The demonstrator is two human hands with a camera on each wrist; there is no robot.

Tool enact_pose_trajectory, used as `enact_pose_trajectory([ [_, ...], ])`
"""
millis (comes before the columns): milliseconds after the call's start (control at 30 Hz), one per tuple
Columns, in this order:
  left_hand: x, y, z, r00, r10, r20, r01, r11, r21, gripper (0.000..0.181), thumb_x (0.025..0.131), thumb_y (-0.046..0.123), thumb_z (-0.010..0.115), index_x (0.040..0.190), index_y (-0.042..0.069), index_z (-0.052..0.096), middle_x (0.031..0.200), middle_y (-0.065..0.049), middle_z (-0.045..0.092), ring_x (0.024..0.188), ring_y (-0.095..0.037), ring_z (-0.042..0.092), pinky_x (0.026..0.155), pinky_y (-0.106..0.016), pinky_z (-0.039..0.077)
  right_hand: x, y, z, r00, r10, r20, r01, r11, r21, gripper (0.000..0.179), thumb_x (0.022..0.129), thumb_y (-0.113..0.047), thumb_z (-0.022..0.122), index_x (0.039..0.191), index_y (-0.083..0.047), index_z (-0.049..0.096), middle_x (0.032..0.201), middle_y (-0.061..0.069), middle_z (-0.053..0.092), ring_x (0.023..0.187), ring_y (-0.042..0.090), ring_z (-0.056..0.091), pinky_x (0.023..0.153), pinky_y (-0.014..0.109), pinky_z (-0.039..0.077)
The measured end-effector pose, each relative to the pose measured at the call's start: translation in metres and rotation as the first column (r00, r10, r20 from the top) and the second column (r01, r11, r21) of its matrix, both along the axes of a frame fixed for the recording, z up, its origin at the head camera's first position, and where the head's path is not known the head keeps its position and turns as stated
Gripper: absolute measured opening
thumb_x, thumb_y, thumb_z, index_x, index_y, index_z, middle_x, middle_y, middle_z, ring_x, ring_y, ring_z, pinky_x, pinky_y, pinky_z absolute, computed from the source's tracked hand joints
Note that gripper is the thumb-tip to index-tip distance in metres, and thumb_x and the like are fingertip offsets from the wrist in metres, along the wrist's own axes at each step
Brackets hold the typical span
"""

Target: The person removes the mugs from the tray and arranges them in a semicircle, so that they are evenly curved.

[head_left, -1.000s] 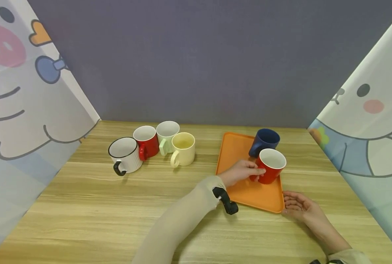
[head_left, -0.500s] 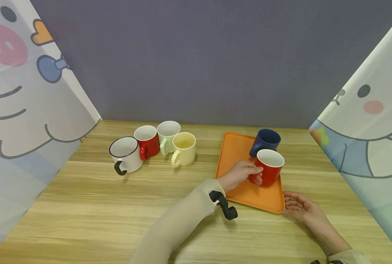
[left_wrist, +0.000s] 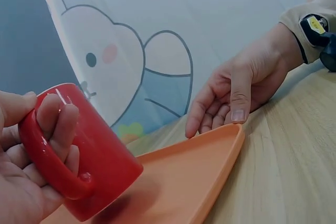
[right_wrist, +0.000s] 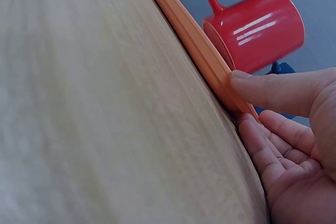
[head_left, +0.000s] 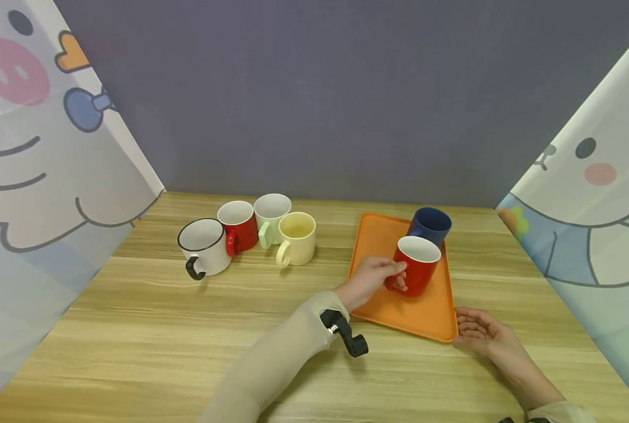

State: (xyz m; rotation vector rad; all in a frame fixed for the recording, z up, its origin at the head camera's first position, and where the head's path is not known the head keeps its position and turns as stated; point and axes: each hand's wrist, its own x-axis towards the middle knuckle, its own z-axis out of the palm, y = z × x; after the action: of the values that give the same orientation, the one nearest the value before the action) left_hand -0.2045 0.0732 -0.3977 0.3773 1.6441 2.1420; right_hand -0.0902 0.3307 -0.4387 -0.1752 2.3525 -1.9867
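My left hand (head_left: 370, 281) grips the handle of a red mug (head_left: 418, 271), white inside, over the orange tray (head_left: 380, 235). In the left wrist view the fingers pass through the handle, and the red mug (left_wrist: 102, 150) hangs just above the tray, its shadow below. Behind it on the tray stands a dark blue mug (head_left: 432, 226), partly hidden by the red one. My right hand (head_left: 486, 338) holds the tray's near right corner; in the right wrist view its thumb lies on the orange rim (right_wrist: 220, 80), fingers curled against the edge.
At the left of the wooden table (head_left: 150, 341) several mugs stand close together: white with a black rim (head_left: 208, 252), red (head_left: 243, 229), pale green (head_left: 269, 220) and yellow (head_left: 300, 244). A grey panel (head_left: 314, 106) closes the back, with printed cloths at both sides.
My left hand has drawn the red mug a little to the left over the tray, exposing more of the tray's right side. The right hand stays at the corner.
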Motion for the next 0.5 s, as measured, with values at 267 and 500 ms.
enact_pose_trajectory([
  [267, 0.000, -0.018, 0.002, 0.998, 0.044, -0.048, -0.043, 0.999, 0.031, 0.023, 0.097, 0.003, 0.059, 0.086, -0.017, 0.060, 0.061, 0.000, 0.060, 0.059, -0.010, 0.062, 0.061, -0.021, 0.046, 0.001, 0.003, -0.003, 1.000, 0.018, -0.022, -0.018, 1.000, -0.007, 0.049, 0.084, 0.014, 0.068, 0.130, 0.008, 0.052, 0.109, 0.000, 0.064, 0.095, 0.010, 0.063, 0.081, 0.020, 0.053],
  [500, 0.007, -0.033, 0.005, 0.997, 0.037, -0.062, -0.035, 0.999, 0.037, 0.024, 0.097, 0.001, 0.059, 0.088, -0.021, 0.058, 0.061, 0.000, 0.061, 0.060, -0.010, 0.062, 0.061, -0.021, 0.045, 0.001, 0.003, -0.003, 1.000, 0.013, -0.021, -0.013, 1.000, 0.004, 0.049, 0.083, 0.014, 0.068, 0.129, 0.009, 0.052, 0.109, 0.000, 0.064, 0.094, 0.010, 0.063, 0.080, 0.020, 0.053],
])
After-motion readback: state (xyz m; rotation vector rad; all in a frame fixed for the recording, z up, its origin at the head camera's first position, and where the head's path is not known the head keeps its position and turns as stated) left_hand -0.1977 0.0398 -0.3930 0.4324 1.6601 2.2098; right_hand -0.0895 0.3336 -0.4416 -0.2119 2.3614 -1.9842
